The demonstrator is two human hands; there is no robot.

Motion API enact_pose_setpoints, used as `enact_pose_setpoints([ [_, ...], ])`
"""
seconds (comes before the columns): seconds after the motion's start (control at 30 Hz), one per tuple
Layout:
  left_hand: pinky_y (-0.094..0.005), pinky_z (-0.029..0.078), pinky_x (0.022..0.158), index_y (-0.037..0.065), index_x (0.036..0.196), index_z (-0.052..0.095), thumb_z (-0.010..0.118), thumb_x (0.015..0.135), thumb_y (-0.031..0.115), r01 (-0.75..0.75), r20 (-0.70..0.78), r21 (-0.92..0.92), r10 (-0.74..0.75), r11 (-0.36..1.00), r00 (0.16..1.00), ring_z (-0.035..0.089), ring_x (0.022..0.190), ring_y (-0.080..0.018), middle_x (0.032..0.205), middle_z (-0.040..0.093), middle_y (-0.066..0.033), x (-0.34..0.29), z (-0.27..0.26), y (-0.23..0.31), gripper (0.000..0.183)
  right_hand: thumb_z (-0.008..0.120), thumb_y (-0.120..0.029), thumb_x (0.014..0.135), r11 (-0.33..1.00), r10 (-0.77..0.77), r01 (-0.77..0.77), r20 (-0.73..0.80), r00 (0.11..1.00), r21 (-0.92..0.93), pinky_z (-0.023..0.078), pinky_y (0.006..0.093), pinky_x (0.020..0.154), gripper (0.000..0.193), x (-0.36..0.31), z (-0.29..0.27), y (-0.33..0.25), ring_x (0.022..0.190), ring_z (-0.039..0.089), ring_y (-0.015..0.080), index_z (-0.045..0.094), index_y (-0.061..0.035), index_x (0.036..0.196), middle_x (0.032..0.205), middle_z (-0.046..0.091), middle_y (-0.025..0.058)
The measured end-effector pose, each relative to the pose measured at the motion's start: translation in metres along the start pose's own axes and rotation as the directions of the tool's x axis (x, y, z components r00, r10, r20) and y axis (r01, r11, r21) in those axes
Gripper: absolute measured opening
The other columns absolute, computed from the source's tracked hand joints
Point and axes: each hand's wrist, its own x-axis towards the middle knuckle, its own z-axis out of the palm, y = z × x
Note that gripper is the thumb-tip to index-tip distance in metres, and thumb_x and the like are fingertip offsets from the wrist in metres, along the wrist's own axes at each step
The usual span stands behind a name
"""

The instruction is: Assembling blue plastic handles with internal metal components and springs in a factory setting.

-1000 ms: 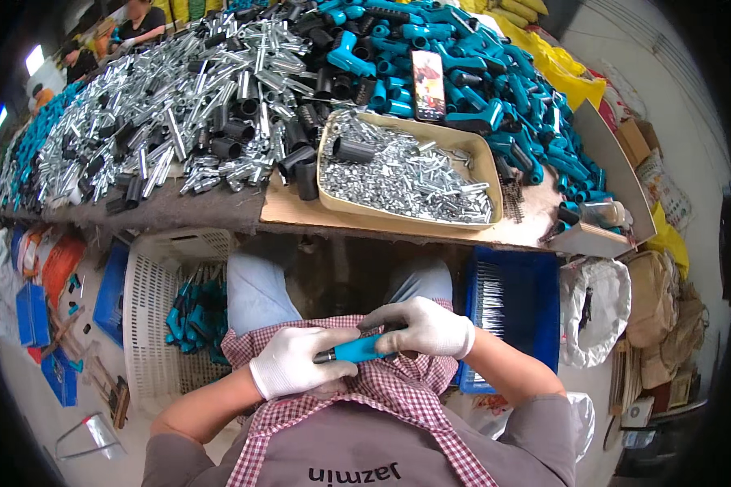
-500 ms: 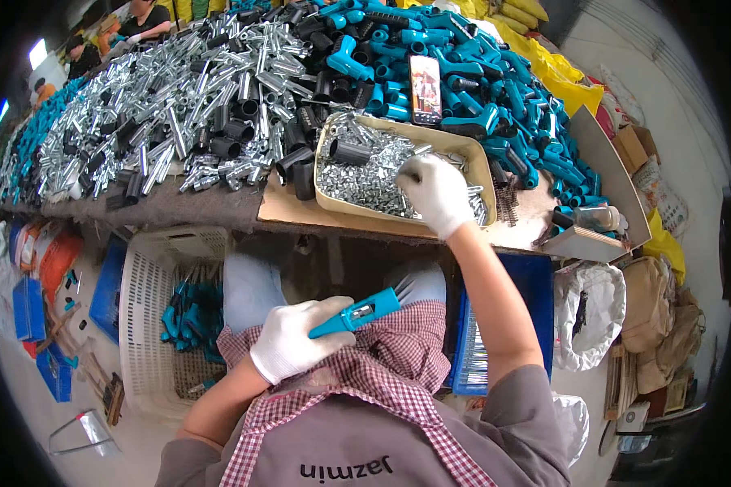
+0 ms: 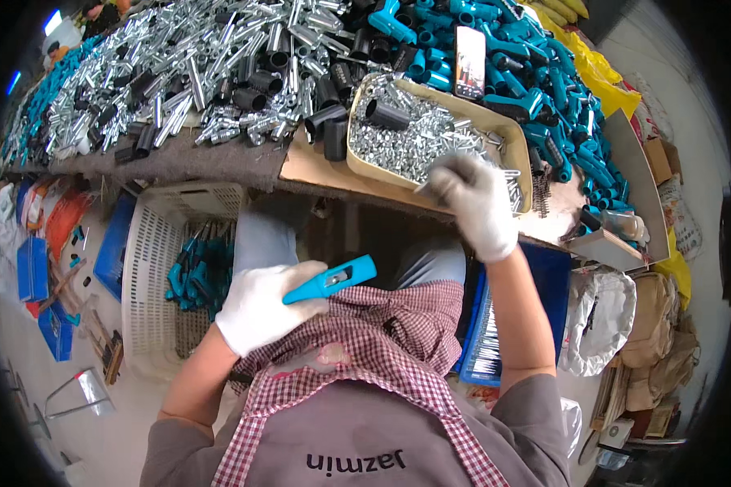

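Within left hand (image 3: 264, 310): smooth, slotted teal casing (image 3: 315, 286).

Bench (image 3: 564, 195): runs across ahead of you, grey cloth (image 3: 211, 161) along its left edge, a plain wooden board (image 3: 304, 165) nearer your middle.
Floor (image 3: 150, 410): pale, showing on both sides of you.
Light: two bright patches (image 3: 53, 22) at your far left — windows or lamps, too glaring to tell.

Dark lettering (image 3: 356, 461), one short word, stands on the grey-brown shirt (image 3: 341, 418); it appears upside down.
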Motion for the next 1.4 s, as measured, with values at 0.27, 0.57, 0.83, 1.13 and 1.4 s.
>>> enact_pose_setpoints([
  [0.27, -0.0435, 0.054, 0.068, 0.014, 0.112, 0.066, 0.073, 0.080, 0.040, 0.004, 0.110, 0.144, -0.020, 0.990, 0.994, 0.070, 0.078, -0.0323, 0.083, 0.070, -0.0114, 0.002, 0.009, -0.012, 0.042, 0.067, -0.004, 0.085, 0.944, -0.172, 0.088, 0.248, 0.953, 0.319, 0.052, 0.0303, 0.078, 0.009, -0.060, 0.080, 0.029, 0.084, 0.062, 0.0163, 0.063, 0.0024, 0.090, 0.094, 0.065, 0.0100],
  [0.57, -0.0396, 0.056, 0.068, 0.012, 0.108, 0.071, 0.082, 0.072, 0.030, 0.057, 0.020, 0.046, -0.058, 0.997, 0.998, 0.070, 0.078, -0.0341, 0.084, 0.070, -0.0129, -0.003, 0.008, -0.009, 0.041, 0.076, -0.008, 0.076, 0.881, -0.387, 0.351, 0.058, 0.920, 0.318, 0.052, 0.0364, 0.078, 0.016, -0.070, 0.121, 0.039, 0.086, 0.064, 0.0253, 0.064, -0.0034, 0.086, 0.090, 0.065, 0.0093],
  [0.83, -0.0404, 0.056, 0.067, 0.013, 0.105, 0.071, 0.077, 0.076, 0.037, 0.045, 0.053, 0.124, -0.052, 0.991, 0.997, 0.070, 0.076, -0.0319, 0.083, 0.071, -0.0130, -0.004, 0.016, -0.003, 0.038, 0.071, -0.023, 0.074, 0.598, -0.673, 0.725, 0.278, 0.686, -0.342, 0.046, 0.0397, 0.081, 0.019, -0.070, 0.101, 0.016, 0.083, 0.059, 0.0263, 0.062, -0.0076, 0.079, 0.083, 0.061, 0.0071],
  [1.13, -0.0411, 0.055, 0.063, 0.013, 0.103, 0.071, 0.077, 0.076, 0.038, -0.039, 0.096, 0.158, 0.024, 0.987, 0.995, 0.069, 0.070, -0.0313, 0.078, 0.069, -0.0104, -0.007, 0.015, 0.002, 0.038, 0.078, -0.030, 0.076, 0.910, -0.247, 0.360, 0.428, 0.869, -0.206, 0.052, 0.0414, 0.077, 0.032, -0.075, 0.088, 0.010, 0.086, 0.065, 0.0319, 0.067, -0.0024, 0.088, 0.087, 0.066, 0.0147],
  [1.4, -0.0410, 0.056, 0.066, 0.018, 0.117, 0.070, 0.074, 0.077, 0.037, -0.155, 0.206, 0.124, 0.127, 0.980, 0.970, 0.069, 0.072, -0.0313, 0.080, 0.070, -0.0104, -0.010, 0.015, 0.009, 0.044, 0.085, -0.026, 0.073, 0.997, 0.008, -0.064, 0.806, 0.592, 0.037, 0.052, 0.0356, 0.068, 0.044, -0.061, 0.076, 0.037, 0.077, 0.065, 0.0203, 0.065, 0.0010, 0.101, 0.084, 0.068, 0.0128],
])
